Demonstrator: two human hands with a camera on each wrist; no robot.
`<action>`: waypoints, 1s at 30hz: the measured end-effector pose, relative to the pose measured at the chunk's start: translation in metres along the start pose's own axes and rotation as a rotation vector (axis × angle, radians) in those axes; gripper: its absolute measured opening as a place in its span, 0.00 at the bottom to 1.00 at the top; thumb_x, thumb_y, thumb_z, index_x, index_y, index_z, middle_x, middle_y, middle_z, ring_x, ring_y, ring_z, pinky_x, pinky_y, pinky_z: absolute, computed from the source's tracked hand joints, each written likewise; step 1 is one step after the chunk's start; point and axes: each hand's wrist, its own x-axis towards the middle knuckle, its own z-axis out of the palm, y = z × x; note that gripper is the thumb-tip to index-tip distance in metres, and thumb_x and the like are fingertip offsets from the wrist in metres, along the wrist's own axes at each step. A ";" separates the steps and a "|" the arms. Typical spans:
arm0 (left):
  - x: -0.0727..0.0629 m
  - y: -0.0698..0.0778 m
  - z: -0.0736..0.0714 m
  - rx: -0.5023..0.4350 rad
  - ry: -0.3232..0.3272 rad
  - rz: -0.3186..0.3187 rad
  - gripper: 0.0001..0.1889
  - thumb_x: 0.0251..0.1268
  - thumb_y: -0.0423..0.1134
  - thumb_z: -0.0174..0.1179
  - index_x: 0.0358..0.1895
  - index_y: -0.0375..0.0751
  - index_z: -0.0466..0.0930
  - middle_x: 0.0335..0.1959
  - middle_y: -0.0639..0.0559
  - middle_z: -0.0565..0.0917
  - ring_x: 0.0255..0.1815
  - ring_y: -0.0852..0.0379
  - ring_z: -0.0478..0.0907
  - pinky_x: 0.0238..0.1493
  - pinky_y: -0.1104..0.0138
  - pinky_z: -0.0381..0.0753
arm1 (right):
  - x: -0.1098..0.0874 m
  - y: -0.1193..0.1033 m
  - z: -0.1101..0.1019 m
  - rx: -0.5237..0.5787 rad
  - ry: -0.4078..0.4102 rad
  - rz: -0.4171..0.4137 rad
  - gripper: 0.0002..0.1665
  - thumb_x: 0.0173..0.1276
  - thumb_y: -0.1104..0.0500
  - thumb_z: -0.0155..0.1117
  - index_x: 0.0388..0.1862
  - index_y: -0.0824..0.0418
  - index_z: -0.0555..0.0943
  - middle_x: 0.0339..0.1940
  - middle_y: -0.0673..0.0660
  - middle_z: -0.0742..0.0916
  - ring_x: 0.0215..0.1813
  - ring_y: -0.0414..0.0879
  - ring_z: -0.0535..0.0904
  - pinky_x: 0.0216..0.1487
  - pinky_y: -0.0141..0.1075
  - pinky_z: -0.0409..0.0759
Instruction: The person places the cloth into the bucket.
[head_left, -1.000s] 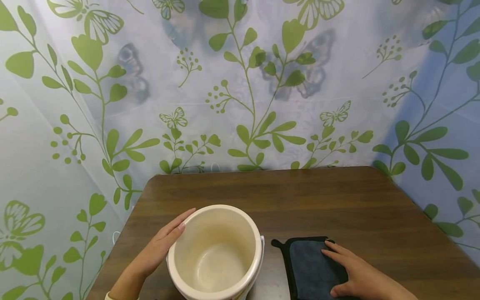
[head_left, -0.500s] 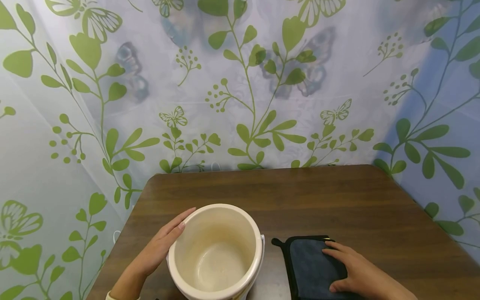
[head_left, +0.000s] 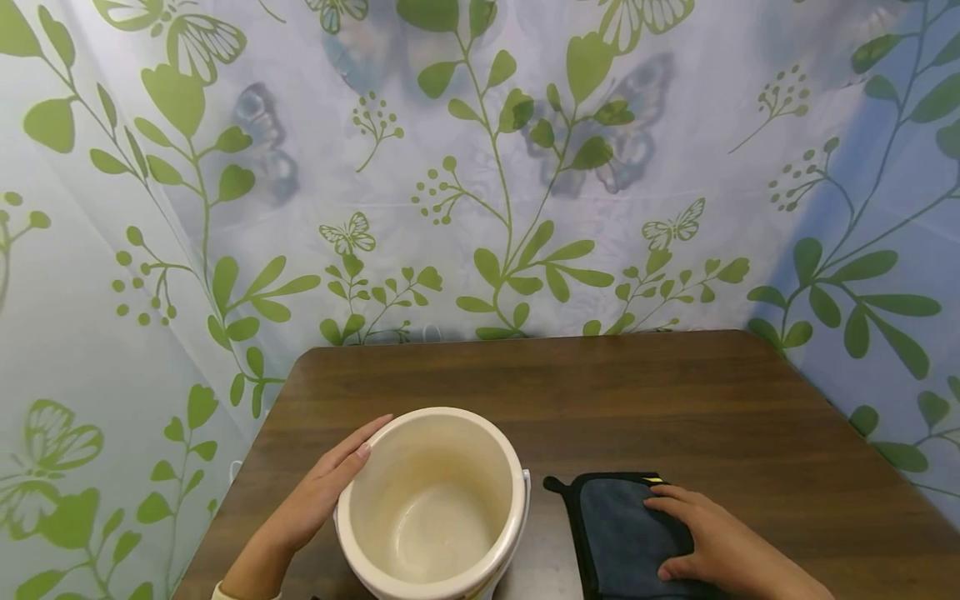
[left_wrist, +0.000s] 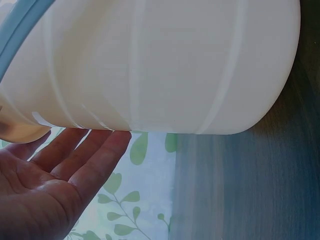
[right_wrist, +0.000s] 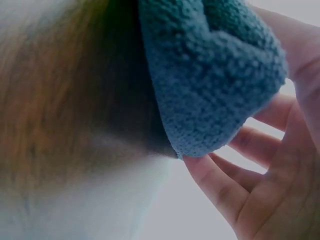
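Note:
A cream plastic bucket (head_left: 431,500) stands upright on the table, and its inside looks bare. My left hand (head_left: 318,492) rests against its left side, with the fingertips at the rim in the head view. From the left wrist, the nearly straight fingers (left_wrist: 95,160) touch the bucket's wall (left_wrist: 175,65). Right of the bucket lies a folded blue-grey cloth (head_left: 626,529) with black edging and a hanging loop. My right hand (head_left: 712,537) rests on its right side, fingers loosely bent. In the right wrist view, fingertips touch the fluffy folded edge (right_wrist: 215,90) of that cloth.
The brown wooden table (head_left: 600,392) reaches back to a patterned curtain (head_left: 480,208) with green leaves and butterflies. The curtain also hangs along the left and right sides. A white handle end (head_left: 525,483) sits on the bucket's right side.
Both hands, the bucket and the cloth stay where they were. A little more of a yellow mark shows at the cloth's far edge, by the right fingertips.

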 end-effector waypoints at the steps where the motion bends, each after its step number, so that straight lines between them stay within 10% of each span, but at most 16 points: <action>1: 0.000 0.000 0.000 0.001 0.001 0.000 0.25 0.87 0.42 0.39 0.80 0.42 0.57 0.78 0.40 0.60 0.68 0.61 0.71 0.59 0.68 0.75 | 0.000 0.000 0.000 -0.010 0.005 -0.001 0.53 0.49 0.34 0.80 0.66 0.65 0.77 0.69 0.70 0.74 0.65 0.73 0.70 0.52 0.65 0.75; 30: -0.004 -0.002 0.002 -0.013 -0.003 -0.008 0.27 0.87 0.43 0.38 0.81 0.39 0.55 0.77 0.39 0.61 0.66 0.60 0.72 0.59 0.67 0.75 | 0.004 -0.001 -0.002 -0.100 0.065 -0.076 0.30 0.58 0.51 0.80 0.57 0.60 0.83 0.54 0.59 0.86 0.53 0.63 0.82 0.47 0.55 0.81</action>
